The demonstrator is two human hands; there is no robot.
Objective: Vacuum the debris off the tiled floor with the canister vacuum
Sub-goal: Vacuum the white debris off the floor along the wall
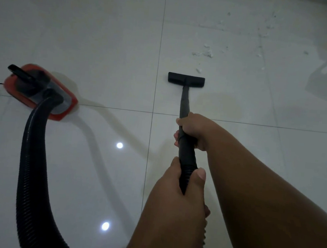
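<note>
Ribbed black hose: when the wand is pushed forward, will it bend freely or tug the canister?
Probably floppy: the hose curves in a wide loop from the canister to the left hand. Its slack likely gives before tugging. On the glossy floor the canister may slide if pulled.

One head-worn wide-angle view, forward and steeply down onto the tiled floor (100,28).

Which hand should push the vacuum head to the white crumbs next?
Probably the right hand. It grips the wand farther forward, nearer the nozzle, and the debris lies just ahead, slightly right. The left hand grips the hose behind it.
</note>
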